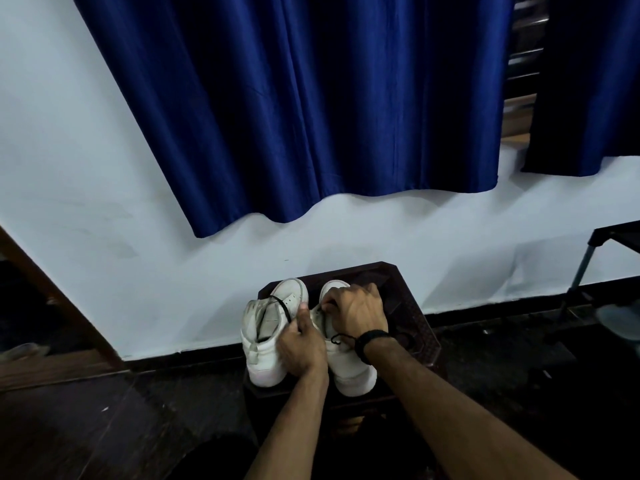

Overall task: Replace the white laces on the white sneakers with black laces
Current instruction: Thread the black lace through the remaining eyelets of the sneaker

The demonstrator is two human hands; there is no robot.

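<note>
Head view: two white sneakers stood side by side on the dark stool (408, 317), toes toward its far edge | left sneaker (266, 337) carried a black lace (282, 306) | your left hand (301, 344) pinched the right sneaker (349, 365) | your right hand (356, 313) curled over its eyelets, contents hidden.
</note>
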